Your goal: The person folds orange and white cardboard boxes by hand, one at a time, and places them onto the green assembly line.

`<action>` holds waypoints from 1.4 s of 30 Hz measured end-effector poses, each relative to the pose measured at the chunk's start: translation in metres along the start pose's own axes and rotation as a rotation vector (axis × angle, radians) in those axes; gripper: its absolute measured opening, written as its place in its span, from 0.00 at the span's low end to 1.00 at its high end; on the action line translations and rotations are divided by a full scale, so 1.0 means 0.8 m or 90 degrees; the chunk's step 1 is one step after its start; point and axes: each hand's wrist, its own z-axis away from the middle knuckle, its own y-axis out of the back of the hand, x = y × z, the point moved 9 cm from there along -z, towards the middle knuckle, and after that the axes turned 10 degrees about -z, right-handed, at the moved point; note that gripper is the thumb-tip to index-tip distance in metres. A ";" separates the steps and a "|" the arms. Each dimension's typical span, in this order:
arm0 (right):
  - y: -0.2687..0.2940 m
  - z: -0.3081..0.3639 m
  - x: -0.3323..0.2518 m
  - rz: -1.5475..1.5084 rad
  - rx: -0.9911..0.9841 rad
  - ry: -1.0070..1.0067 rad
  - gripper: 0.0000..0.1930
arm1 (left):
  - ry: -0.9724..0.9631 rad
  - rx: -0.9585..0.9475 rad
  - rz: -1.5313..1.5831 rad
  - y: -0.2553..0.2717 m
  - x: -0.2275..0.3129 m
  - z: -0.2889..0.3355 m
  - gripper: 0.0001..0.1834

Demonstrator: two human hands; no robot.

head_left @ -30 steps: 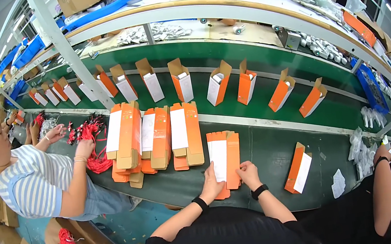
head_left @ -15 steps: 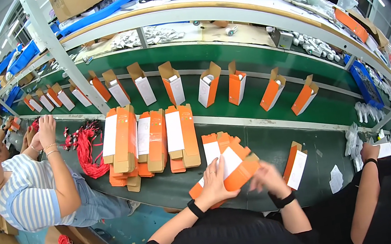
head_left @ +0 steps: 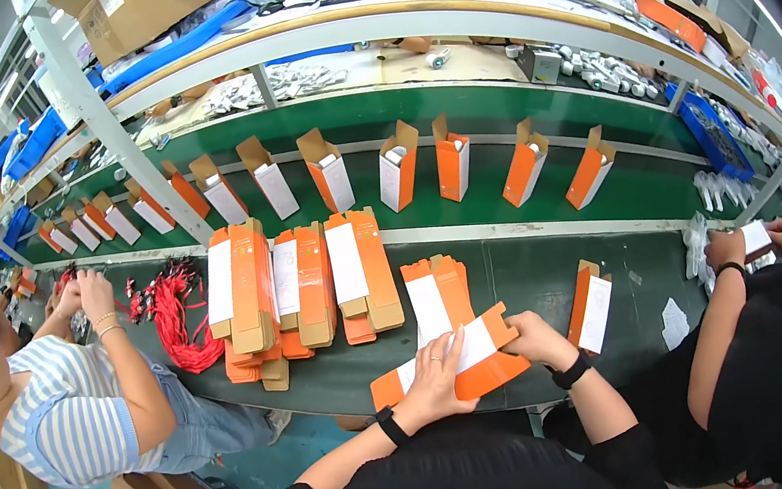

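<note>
An orange and white folding carton [head_left: 478,341] lies slantwise in front of me, its end flaps toward the right. My left hand [head_left: 436,379] is closed round its near-left part, thumb on the lower edge. At the right end, the fingers of my right hand [head_left: 539,342] are closed on the flaps, partly hidden by the carton. Under and behind it lies a small stack of flattened cartons [head_left: 440,288]. To the right, an erected carton [head_left: 591,308] stands with its brown top flap raised.
Taller stacks of flat cartons [head_left: 358,261] lie left, beside red cords [head_left: 182,321]. Beyond, open cartons [head_left: 397,168] stand in a row on the green conveyor [head_left: 489,191]. A person in stripes [head_left: 80,397] works left; a person in black [head_left: 762,361] works right. A metal-framed shelf [head_left: 398,21] runs above.
My right hand, blurred before and beside the carton, now grips its right end. The carton lies flatter, and its end flaps stand out more. The whole view has shifted slightly.
</note>
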 end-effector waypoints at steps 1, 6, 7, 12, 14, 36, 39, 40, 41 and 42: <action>0.003 0.005 -0.014 0.151 0.060 0.094 0.11 | -0.004 -0.008 0.033 -0.004 -0.002 0.004 0.59; -0.007 0.034 0.010 -0.129 0.105 -0.186 0.14 | 0.019 0.011 0.011 -0.004 -0.007 0.014 0.49; -0.009 0.039 -0.001 -0.310 0.140 -0.159 0.17 | 0.019 0.012 0.012 -0.006 -0.010 0.013 0.49; -0.040 0.035 -0.041 -0.441 0.199 -0.004 0.30 | 0.167 0.143 -0.073 0.004 -0.029 0.009 0.47; -0.041 0.023 -0.038 -0.388 0.224 0.024 0.29 | 0.180 0.204 -0.095 0.008 -0.028 0.010 0.49; -0.055 -0.004 -0.044 -0.290 0.052 0.062 0.37 | 0.460 -0.004 0.871 -0.051 -0.056 0.000 0.25; -0.059 0.001 -0.045 -0.225 0.158 0.135 0.32 | 0.501 -0.004 0.883 -0.052 -0.062 -0.004 0.23; -0.049 0.008 -0.052 -0.241 0.232 0.191 0.29 | 0.482 0.005 0.821 -0.051 -0.067 -0.009 0.20; -0.048 0.013 -0.055 -0.240 0.230 0.193 0.29 | 0.481 0.008 0.821 -0.056 -0.070 -0.009 0.20; -0.047 0.020 -0.055 -0.183 0.240 0.148 0.25 | 0.438 0.050 0.779 -0.053 -0.075 -0.013 0.17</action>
